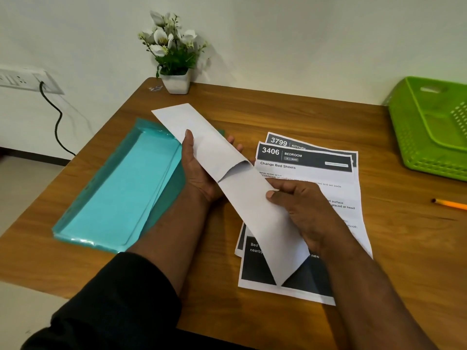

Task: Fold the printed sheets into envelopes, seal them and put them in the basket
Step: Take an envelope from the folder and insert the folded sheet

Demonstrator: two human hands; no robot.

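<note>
A white envelope (242, 213) with its pointed flap hanging open toward me is held above the table. A folded white sheet (184, 122) sticks out of its mouth toward the far left. My left hand (199, 170) grips the folded sheet from below, thumb on top. My right hand (300, 208) pinches the envelope at its right edge. Printed sheets (318, 173) headed 3406 and 3799 lie stacked on the table under the envelope. The green basket (429, 127) stands at the far right.
A pack of teal envelopes in clear wrap (118, 188) lies on the left of the wooden table (278, 104). A white pot with flowers (175, 56) stands at the back edge. A yellow pencil (449, 204) lies at the right. A wall socket with cable (30, 79) is left.
</note>
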